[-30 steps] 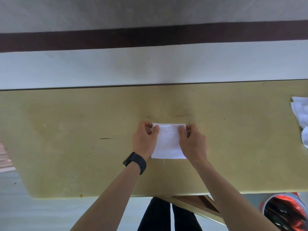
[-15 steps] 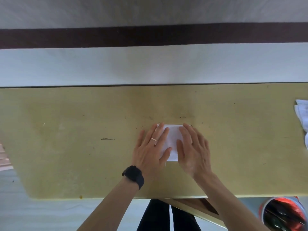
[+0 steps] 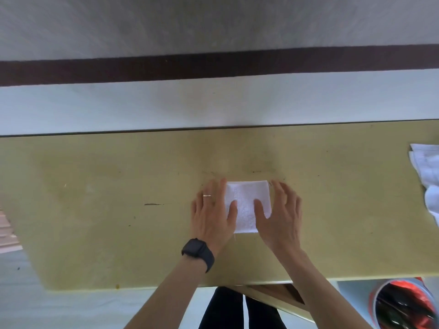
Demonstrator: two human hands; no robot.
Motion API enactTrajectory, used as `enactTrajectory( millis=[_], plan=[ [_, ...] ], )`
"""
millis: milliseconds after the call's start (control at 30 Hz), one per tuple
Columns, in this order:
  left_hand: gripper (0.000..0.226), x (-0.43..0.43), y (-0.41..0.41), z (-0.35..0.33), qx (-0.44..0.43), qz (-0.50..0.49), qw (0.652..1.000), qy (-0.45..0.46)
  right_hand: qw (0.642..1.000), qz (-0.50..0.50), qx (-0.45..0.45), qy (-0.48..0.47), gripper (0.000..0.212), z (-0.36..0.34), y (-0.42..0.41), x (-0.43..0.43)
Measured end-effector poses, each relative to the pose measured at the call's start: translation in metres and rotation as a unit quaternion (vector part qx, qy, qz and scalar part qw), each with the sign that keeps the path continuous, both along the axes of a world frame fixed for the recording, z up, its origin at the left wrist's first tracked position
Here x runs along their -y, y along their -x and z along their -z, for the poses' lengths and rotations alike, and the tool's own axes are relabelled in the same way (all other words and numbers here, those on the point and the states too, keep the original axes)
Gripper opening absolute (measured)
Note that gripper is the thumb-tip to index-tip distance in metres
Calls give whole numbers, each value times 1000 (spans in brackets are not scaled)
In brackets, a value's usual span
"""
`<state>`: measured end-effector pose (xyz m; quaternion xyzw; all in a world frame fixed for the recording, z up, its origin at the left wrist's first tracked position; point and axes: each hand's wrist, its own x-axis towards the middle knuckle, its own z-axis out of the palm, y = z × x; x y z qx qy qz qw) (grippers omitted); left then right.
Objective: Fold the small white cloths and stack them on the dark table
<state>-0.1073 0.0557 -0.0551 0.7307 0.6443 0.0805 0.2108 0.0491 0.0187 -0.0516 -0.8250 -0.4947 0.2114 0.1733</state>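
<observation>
A small folded white cloth (image 3: 247,200) lies flat in the middle of the yellowish table (image 3: 107,198). My left hand (image 3: 211,212) lies flat along the cloth's left edge, fingers straight, thumb resting on the cloth; it wears a ring and a black watch. My right hand (image 3: 280,214) lies flat over the cloth's right edge, thumb on the cloth. More white cloths (image 3: 427,172) lie in a loose pile at the table's right edge, partly cut off by the frame.
The table's near edge runs just above my legs. A red round bin (image 3: 403,305) stands on the floor at the lower right. A wooden part (image 3: 280,295) sticks out under the table. A wall with a dark stripe runs behind the table.
My hands went from pinching the cloth's far corners to pressing flat on it. They have since slid apart to its left and right edges, uncovering the middle.
</observation>
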Motion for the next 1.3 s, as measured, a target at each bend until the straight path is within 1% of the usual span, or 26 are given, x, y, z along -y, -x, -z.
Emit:
enactTrajectory(
  millis=[67,133,200,300,367,433,533,567,633,667,700,767,833,900,967,1033,1100,1200,1233,1300],
  plan=[
    [55,-3,-16,-14,25,-130,987,91,993,87,-47,61,62,-10,2,-10],
    [50,-6,-27,-19,46,-217,961,165,981,127,-84,117,49,-16,5,-21],
    [42,-9,-33,-19,58,-266,942,197,969,157,-125,147,30,-20,7,-31],
    [34,-13,-35,-18,91,-320,913,234,944,198,-186,188,21,-27,6,-42],
    [30,-16,-31,-19,122,-340,893,269,938,198,-201,202,18,-30,2,-45],
    [24,-20,-26,-21,150,-343,881,289,935,190,-223,201,19,-31,-3,-45],
    [17,-18,-23,-29,223,-354,865,276,931,166,-275,173,23,-38,-8,-38],
    [17,-15,-21,-37,263,-358,854,272,929,155,-295,157,23,-44,-10,-35],
    [27,-8,-13,-56,343,-353,826,274,926,123,-334,130,20,-62,-15,-28],
    [32,-3,-5,-70,373,-339,820,271,924,96,-352,112,16,-75,-18,-24],
    [35,2,5,-84,392,-315,823,264,925,61,-364,93,13,-90,-20,-20],
    [31,19,29,-124,410,-261,839,246,929,-16,-362,69,11,-128,-20,-11],
    [31,42,56,-170,443,-221,842,212,929,-92,-356,46,10,-172,-11,-5],
    [30,72,81,-217,462,-223,844,155,918,-165,-361,15,10,-219,6,4],
    [19,109,105,-262,476,-254,838,85,900,-247,-360,-11,10,-267,33,15],
    [11,152,128,-304,484,-296,824,1,876,-328,-354,-28,6,-310,66,32],
    [10,202,151,-340,482,-338,805,-82,846,-393,-357,-47,3,-345,103,56],
    [26,284,186,-379,458,-396,773,-189,796,-476,-366,-77,5,-383,171,108],
    [29,313,198,-390,443,-422,759,-224,779,-503,-364,-88,5,-392,196,129],
    [28,377,221,-404,406,-483,718,-295,741,-560,-353,-112,8,-404,250,182]
  ],
)
